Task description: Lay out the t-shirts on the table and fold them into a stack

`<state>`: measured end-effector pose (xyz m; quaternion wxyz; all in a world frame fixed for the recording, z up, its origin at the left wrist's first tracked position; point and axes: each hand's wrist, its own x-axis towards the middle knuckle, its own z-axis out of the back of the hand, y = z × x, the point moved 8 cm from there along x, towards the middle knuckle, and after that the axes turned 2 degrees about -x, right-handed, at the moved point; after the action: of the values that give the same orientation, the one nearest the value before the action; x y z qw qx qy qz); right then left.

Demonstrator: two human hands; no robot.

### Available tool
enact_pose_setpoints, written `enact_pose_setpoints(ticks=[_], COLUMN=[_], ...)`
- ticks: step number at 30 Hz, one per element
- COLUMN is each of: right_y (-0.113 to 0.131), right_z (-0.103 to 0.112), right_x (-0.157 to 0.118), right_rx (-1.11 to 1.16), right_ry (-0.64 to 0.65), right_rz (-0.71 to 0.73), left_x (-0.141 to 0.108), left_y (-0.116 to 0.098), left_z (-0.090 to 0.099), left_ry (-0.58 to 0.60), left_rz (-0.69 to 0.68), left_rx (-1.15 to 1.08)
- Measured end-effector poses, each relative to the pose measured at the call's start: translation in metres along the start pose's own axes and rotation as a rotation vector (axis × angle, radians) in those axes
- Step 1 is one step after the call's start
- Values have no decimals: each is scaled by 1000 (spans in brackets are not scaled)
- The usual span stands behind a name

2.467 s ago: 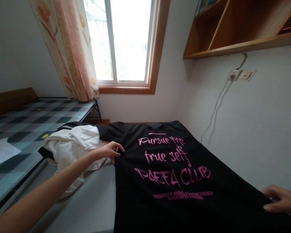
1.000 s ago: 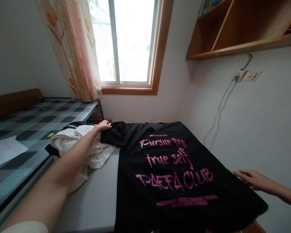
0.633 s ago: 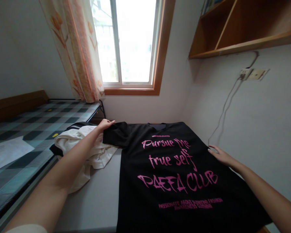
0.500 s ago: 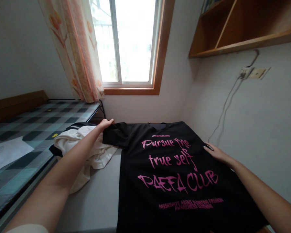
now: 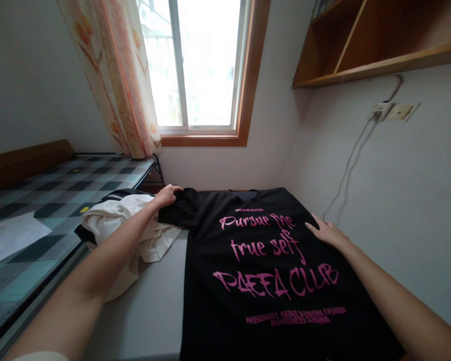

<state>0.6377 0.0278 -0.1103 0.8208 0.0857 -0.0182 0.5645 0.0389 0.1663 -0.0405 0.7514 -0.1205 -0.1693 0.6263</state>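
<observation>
A black T-shirt with pink lettering lies spread, front up, over a light grey surface, its neckline toward the window. My left hand is closed on its left sleeve, near the far edge. On the shirt's right side rests my right hand, thumb and fingers apart, near the right sleeve area, which is partly hidden. White and black clothing is heaped beside the shirt, partly behind my left forearm.
The grey surface shows left of the shirt. A checkered bed with a paper sheet stands at the left. Wooden shelves and a socket with a cable are on the right wall.
My left hand has moved slightly right, over the sleeve. My right hand has shifted a little left onto the shirt, its fingers now more spread.
</observation>
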Motion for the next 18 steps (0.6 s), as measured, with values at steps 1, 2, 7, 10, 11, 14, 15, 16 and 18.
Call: enact_pose_setpoints(ticks=[1,2,7,10,11,14,15,16,18], right_y=[0,4,58,83,88,95,97,98,103], right_z=[1,1,-9,-20,-23,-29,-30,-30,-32], right_x=[-2,-5,-13,-14,-14,-13,-14,-14,-14], right_rx=[-63,-112,-187,-190,-184,-165,-162,-160,-150], right_ry=[-7,-7,55,102,118,165,176,186,203], right_rz=[-45,-68,119,198,207,207,208,210,223], left_x=[-1,-2,-7,-11,-13,-15,-16,-15,-15], left_y=[0,1,8,15,19,30,35,41,51], left_z=[0,1,10,18,21,32,37,42,53], left_ry=[-1,-11,-79,-132,-154,-193,-202,-210,-216], left_rz=[17,51,202,271,289,331,347,361,392], left_rx=[34,58,169,235,246,247,240,230,200])
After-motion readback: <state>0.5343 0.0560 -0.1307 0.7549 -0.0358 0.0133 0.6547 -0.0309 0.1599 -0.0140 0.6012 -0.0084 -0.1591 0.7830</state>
